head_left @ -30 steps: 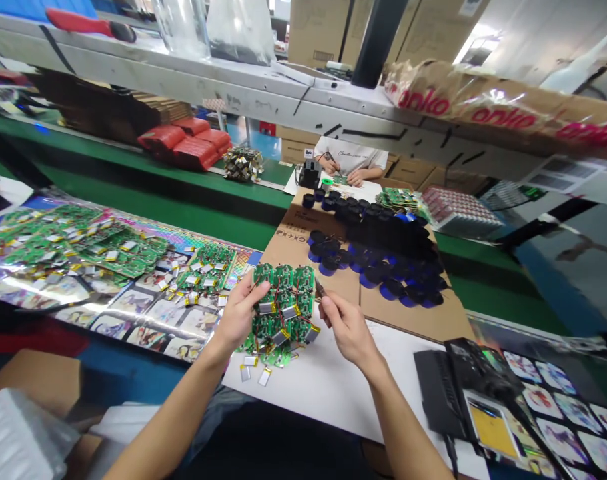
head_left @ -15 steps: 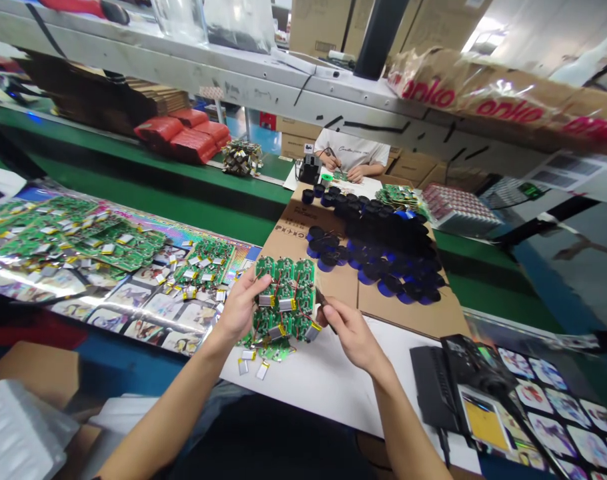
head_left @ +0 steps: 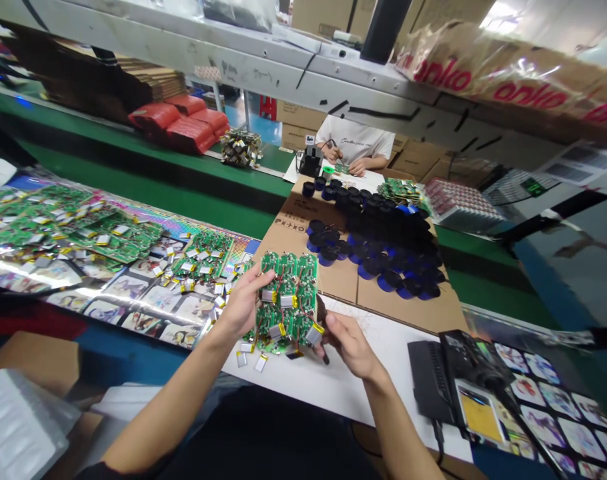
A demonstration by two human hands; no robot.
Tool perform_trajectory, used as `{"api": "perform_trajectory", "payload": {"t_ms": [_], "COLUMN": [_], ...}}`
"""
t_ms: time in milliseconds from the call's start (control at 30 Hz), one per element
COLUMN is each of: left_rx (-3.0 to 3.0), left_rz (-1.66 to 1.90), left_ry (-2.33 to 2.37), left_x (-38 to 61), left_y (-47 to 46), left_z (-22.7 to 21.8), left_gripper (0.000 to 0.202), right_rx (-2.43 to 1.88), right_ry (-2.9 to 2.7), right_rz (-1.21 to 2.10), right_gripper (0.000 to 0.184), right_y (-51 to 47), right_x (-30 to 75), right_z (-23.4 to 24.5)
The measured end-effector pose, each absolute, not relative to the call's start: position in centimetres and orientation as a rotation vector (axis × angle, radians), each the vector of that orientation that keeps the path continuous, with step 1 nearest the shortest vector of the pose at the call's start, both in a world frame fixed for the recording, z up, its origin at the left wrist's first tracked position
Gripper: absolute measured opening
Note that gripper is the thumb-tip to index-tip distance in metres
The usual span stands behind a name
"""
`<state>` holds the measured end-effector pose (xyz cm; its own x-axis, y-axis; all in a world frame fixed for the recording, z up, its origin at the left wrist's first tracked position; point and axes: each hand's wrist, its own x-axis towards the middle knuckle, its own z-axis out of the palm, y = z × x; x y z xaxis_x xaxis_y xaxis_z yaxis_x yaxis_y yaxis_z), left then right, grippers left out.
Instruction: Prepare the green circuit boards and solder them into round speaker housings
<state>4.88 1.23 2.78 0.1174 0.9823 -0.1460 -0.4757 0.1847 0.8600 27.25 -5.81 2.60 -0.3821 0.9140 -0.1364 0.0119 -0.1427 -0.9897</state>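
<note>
- Gripping the left edge of a panel of green circuit boards [head_left: 289,293], the left hand [head_left: 243,303] is closed on it, thumb across the face and fingers behind. The panel stands tilted up off the worktop, just below the middle of the frame.
- The right hand [head_left: 351,340] is curled shut around a dark slim tool [head_left: 325,357], whose tip points down beside the panel's lower right corner. Whether the tip touches a board cannot be told.
- Small silver cells [head_left: 287,301] sit wired onto the boards, and a few loose cells [head_left: 259,363] lie on the white sheet [head_left: 343,390] directly under the panel.
- Judged from this, the step in hand is tool work on the lower boards of the panel, with one hand as support and the other doing the work.
- A next move calls for the left hand to hold the panel steady and angled toward the tool. It also calls for a small, exact placing of the tip, since wires and cells crowd each board.
- Above the panel, a cardboard sheet [head_left: 293,227] carries dark round parts [head_left: 388,260]. Heaps of green boards [head_left: 83,227] fill the left of the frame, and a black device [head_left: 458,373] lies at lower right.
- In the upper middle a co-worker [head_left: 356,141] in a white shirt sits beyond the green belt [head_left: 133,180], well apart from both hands.
</note>
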Motion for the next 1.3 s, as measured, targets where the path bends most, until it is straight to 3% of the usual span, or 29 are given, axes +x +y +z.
{"api": "perform_trajectory", "payload": {"t_ms": [67,300,533,800,967,1067,1200,1300], "left_rx": [0.722,0.779,0.815,0.565,0.385,0.269,0.175,0.114], "left_rz": [1.21,1.321,1.377,1.289,1.422,1.479,1.376,1.336], "left_ry": [0.843,0.951,0.974,0.862,0.948,1.011,0.937,0.954], "left_x": [5.0,3.9,3.9,5.2,4.3,2.6,1.0,0.6], "left_y": [1.2,2.0,2.4,2.2,3.3,3.7,3.1,2.3], "left_z": [2.7,2.8,2.8,2.5,2.2,2.4,3.0,3.6], "left_gripper": [0.043,0.037,0.038,0.04,0.033,0.031,0.025,0.021], "right_rx": [-1.028,-1.223,-1.318,-0.824,-0.786,-0.98,-1.461,-1.603], "right_ry": [-1.363,-1.694,-1.749,-1.13,-1.066,-1.22,-1.726,-1.914], "right_rz": [1.68,1.41,1.346,1.91,1.95,1.832,1.339,1.082], "right_gripper": [0.056,0.049,0.049,0.053,0.051,0.056,0.062,0.046], "right_y": [-5.8,-5.9,-7.0,-7.8,-7.0,-4.9,-0.8,1.9], "right_x": [27.2,28.2,28.5,26.9,27.7,29.1,30.6,31.2], "right_z": [2.4,3.2,2.8,-0.6,-0.6,0.5,2.0,2.6]}}
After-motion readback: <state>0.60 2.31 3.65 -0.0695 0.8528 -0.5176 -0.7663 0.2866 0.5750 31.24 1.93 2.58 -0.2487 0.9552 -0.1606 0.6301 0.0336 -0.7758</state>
